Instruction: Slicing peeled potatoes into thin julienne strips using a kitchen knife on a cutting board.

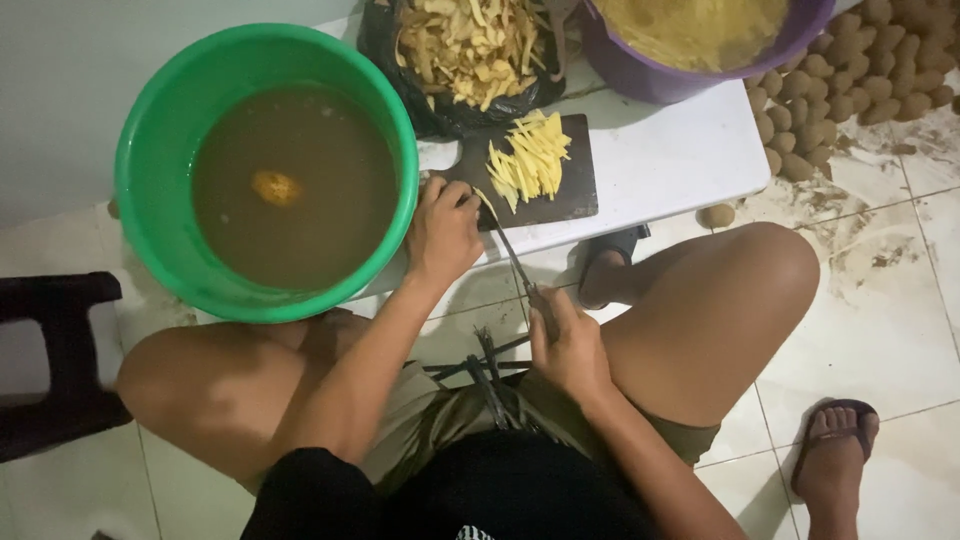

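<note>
- Head view: left hand [443,228] presses something small, hidden under its fingers, on the dark cutting board [570,195] on the worktop [670,160].
- Right hand [568,345] grips the knife [510,250] handle.
- Potato sticks [530,160] look stiff, wet, probably slippery; pinch gently.

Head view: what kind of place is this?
Likely a home or small food-prep spot on a tiled floor: potatoes piled on it, a cutting board with potato strips, and a green basin of murky water.
</note>
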